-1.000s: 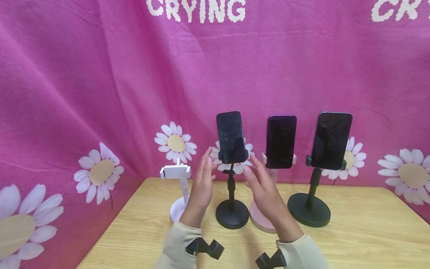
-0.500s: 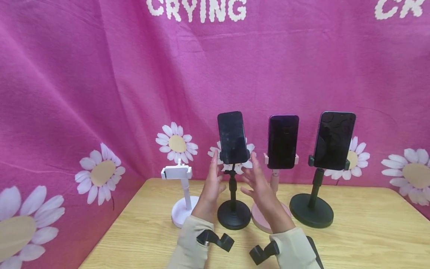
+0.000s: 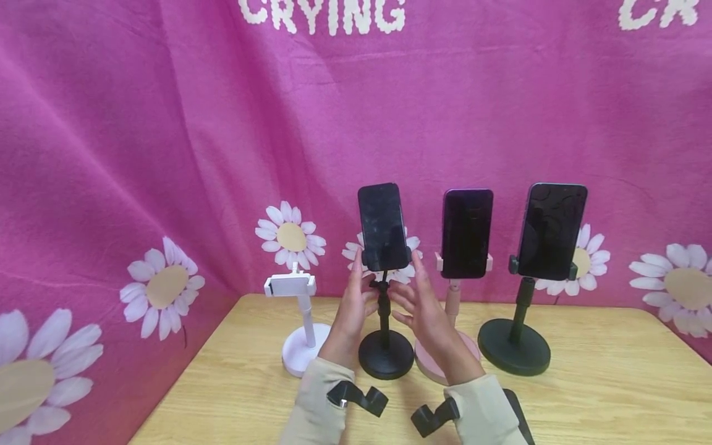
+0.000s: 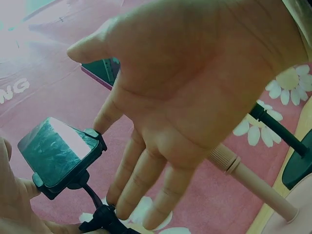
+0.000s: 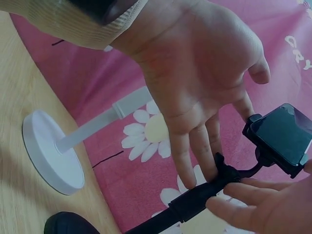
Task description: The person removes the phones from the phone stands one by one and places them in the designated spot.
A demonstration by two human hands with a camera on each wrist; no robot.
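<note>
A black phone [image 3: 382, 225] sits tilted in the clamp of a black round-based stand [image 3: 386, 357]. My left hand [image 3: 351, 315] is on the stand's left, its fingers extended beside the neck just below the clamp. From the other side my right hand [image 3: 431, 321] reaches to the same neck with extended fingers. In the left wrist view the right hand [image 4: 180, 83] shows its palm, an index fingertip by the clamp's edge. The right wrist view shows the left palm [image 5: 200, 68], fingertips at the neck's joint [image 5: 226, 173]. Neither hand is curled round the stand.
At left stands a white phone stand [image 3: 306, 346] with a small white holder. To the right are a pink stand [image 3: 428, 361] and a dark green stand [image 3: 514, 349], each bearing a phone. A dark flat object [image 3: 518, 414] lies partly under the right sleeve. A pink daisy cloth hangs behind.
Both hands have moved inward, and their fingers are now at the black stand's neck. The white stand's base shows more fully, and the dark flat object has come into view by the right sleeve.
</note>
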